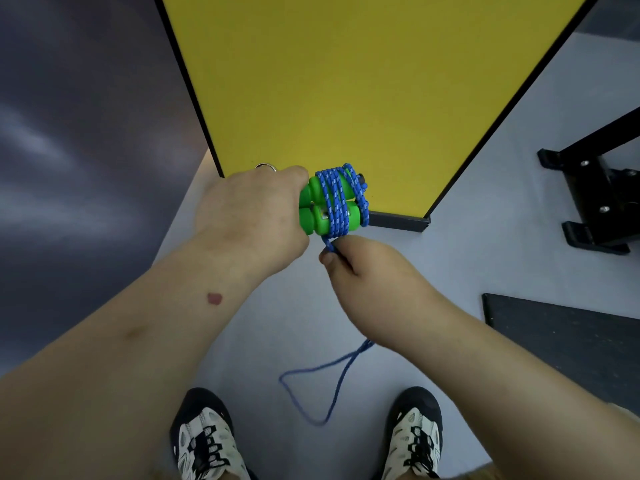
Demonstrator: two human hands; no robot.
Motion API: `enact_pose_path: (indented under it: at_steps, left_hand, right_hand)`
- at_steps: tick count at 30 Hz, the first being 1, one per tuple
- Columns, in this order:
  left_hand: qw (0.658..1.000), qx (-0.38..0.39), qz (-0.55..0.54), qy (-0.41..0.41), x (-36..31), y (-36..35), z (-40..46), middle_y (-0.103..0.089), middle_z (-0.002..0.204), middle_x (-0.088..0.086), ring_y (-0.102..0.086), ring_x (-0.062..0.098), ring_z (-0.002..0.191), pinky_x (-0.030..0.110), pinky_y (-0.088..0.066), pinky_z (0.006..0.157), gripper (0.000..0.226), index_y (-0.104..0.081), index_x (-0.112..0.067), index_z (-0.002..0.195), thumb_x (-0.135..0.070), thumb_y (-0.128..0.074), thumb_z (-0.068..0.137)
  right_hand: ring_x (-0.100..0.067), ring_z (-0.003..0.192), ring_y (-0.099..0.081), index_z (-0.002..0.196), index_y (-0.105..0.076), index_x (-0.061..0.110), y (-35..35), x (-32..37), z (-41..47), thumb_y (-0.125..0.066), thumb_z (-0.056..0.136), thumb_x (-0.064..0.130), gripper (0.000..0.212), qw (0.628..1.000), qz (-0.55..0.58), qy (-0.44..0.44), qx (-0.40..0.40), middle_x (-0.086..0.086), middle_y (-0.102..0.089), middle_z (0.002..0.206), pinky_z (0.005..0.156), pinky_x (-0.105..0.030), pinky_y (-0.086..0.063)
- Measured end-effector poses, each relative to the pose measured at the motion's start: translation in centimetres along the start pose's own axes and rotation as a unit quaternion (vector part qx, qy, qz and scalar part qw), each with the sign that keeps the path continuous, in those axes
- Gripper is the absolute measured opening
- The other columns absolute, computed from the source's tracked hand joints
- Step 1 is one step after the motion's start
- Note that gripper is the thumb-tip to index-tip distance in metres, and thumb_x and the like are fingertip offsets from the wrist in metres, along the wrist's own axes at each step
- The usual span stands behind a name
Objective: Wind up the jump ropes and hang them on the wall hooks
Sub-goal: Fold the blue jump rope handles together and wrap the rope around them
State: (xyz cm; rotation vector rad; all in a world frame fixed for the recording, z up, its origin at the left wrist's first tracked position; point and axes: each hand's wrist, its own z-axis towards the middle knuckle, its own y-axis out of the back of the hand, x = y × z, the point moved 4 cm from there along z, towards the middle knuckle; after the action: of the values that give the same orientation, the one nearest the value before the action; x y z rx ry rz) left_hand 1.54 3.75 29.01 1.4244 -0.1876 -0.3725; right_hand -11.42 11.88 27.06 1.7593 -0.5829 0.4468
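The left hand (249,216) grips 2 green handles (311,211). The right hand (363,261) pinches the blue rope (334,199), mid-winding. Next, wrap the loose loop (325,386) too.

Single head-worn view, steeply downward, close over both forearms, floor (249,341) and shoes (204,441) below.
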Motion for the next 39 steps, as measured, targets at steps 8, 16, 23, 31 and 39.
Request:
enact_pose_path:
  at_steps: [8, 16, 23, 31, 39]
  left_hand:
    - [0.999, 0.034, 0.019, -0.003, -0.3, -0.4, -0.2, -0.044, 0.077, -0.004, -0.050, 0.029, 0.070, 0.031, -0.030, 0.057, 0.020, -0.044, -0.031, 0.088, -0.032, -0.061, 0.078]
    - [0.997, 0.055, 0.025, -0.051, -1.1, -0.1, -0.4, -0.043, 0.077, -0.006, -0.049, 0.024, 0.065, 0.031, -0.034, 0.056, 0.031, -0.053, -0.035, 0.109, -0.032, -0.060, 0.079]
    - [0.995, 0.042, 0.015, -0.091, -2.0, 0.5, -0.5, -0.049, 0.081, -0.005, -0.053, 0.026, 0.072, 0.031, -0.030, 0.054, 0.023, -0.043, -0.035, 0.091, -0.031, -0.061, 0.077]
    - [0.998, 0.031, 0.002, -0.060, -2.0, 1.2, -0.6, -0.042, 0.075, -0.005, -0.048, 0.026, 0.068, 0.033, -0.025, 0.050, 0.027, -0.040, -0.024, 0.089, -0.029, -0.062, 0.074]
    - [0.997, 0.013, -0.023, -0.075, -2.5, 1.3, -0.9, -0.043, 0.074, -0.006, -0.050, 0.026, 0.067, 0.034, -0.029, 0.053, 0.034, -0.040, -0.025, 0.091, -0.041, -0.065, 0.073]
  right_hand:
    - [-0.006, 0.041, -0.045, 0.092, -0.065, 0.026, 4.8, 3.4, -0.6, -0.048, 0.094, 0.022, 0.018, 0.997, 0.075, 0.016, -0.004, 0.004, -0.059, 0.064, 0.039, -0.022, -0.035]
    - [-0.002, 0.055, -0.057, 0.097, -0.066, 0.031, 9.2, 3.7, 3.1, -0.064, 0.091, 0.025, 0.009, 0.995, 0.059, 0.059, 0.050, 0.012, -0.076, 0.076, 0.061, -0.030, -0.048]
    - [-0.003, 0.061, -0.053, 0.089, -0.076, 0.027, 10.3, 2.0, 6.5, -0.083, 0.078, 0.040, 0.018, 0.994, 0.035, 0.096, 0.030, 0.007, -0.066, 0.069, 0.063, -0.027, -0.042]
    - [-0.009, 0.048, -0.055, 0.082, -0.061, 0.020, 7.0, 0.3, 6.7, -0.059, 0.099, 0.039, 0.026, 0.965, 0.231, -0.036, 0.118, 0.005, -0.059, 0.059, 0.047, -0.016, -0.044]
    - [-0.003, 0.031, -0.043, 0.084, -0.050, 0.016, 7.3, 0.7, 5.6, -0.048, 0.105, 0.036, 0.029, 0.966, 0.239, -0.034, 0.095, 0.011, -0.046, 0.043, 0.033, -0.012, -0.033]
